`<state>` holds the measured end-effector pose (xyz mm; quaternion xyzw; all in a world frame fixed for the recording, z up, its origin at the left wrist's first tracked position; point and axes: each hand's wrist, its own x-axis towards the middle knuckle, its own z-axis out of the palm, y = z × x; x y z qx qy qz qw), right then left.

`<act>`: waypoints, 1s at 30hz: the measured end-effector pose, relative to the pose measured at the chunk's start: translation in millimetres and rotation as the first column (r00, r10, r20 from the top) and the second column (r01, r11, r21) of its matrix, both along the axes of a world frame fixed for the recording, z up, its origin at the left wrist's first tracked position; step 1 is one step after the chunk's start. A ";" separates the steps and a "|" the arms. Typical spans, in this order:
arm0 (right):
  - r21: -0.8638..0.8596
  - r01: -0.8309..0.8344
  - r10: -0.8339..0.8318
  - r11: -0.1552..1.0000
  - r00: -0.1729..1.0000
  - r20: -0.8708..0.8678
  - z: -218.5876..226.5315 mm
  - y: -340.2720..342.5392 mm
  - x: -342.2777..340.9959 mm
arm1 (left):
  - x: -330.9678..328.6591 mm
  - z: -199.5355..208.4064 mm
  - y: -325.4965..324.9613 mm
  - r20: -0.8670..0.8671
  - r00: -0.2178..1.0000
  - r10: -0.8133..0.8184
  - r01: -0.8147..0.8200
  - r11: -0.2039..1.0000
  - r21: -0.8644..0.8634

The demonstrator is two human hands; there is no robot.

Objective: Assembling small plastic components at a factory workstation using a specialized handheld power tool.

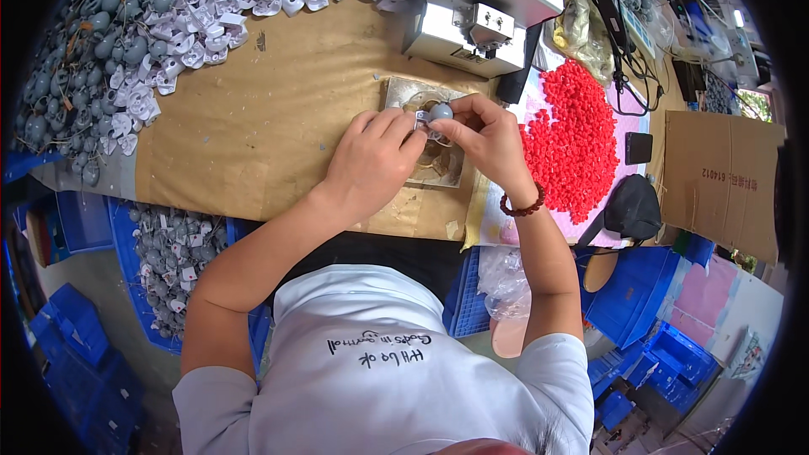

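A square metal plate (452,175) with rounded hollows lies on the table in front of me. Over it, the thumb and fingers of my right hand (490,136) pinch a round grey plastic part (440,111). Beside that part, my left hand (376,156) has its fingertips closed on a small white plastic piece (420,118). The white piece and the grey part sit close together, and my fingers hide where they meet. A dark red bead bracelet is on my right wrist.
White plastic pieces (198,21) and grey round parts with cords (105,25) are heaped at far left. A white machine (459,34) stands beyond the plate. Red small parts (573,143) cover the right side. A blue bin (126,274) of grey parts stands below the table's left edge.
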<state>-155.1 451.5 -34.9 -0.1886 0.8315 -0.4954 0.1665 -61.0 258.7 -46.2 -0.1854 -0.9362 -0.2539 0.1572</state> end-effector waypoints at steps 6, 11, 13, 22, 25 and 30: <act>0.175 0.018 0.022 0.984 0.974 -0.224 1.0 -9.5 6.0 | -6.4 0.9 -0.6 0.051 0.999 0.014 -0.016 0.999 0.042; 0.153 0.027 0.006 0.988 0.978 -0.211 -4.2 -7.9 8.1 | -18.4 12.6 13.4 0.118 0.987 0.108 -0.117 0.991 0.072; -0.104 0.071 -0.089 0.992 0.979 -0.185 -5.9 -2.3 1.0 | -21.3 12.6 14.3 0.110 0.986 0.125 -0.133 0.989 0.069; 0.116 0.449 -0.362 0.886 0.826 -0.433 -39.4 45.9 -123.9 | -26.7 14.4 17.3 0.138 0.983 0.123 -0.124 0.992 0.000; -0.178 0.457 -0.481 0.871 0.868 -0.125 -31.2 39.6 -128.1 | -27.7 15.6 18.2 0.127 0.982 0.139 -0.140 0.990 0.003; -0.585 0.229 -0.576 0.778 0.632 -0.518 17.9 19.9 -90.1 | -27.0 10.1 18.4 0.111 0.983 0.150 -0.155 0.987 0.040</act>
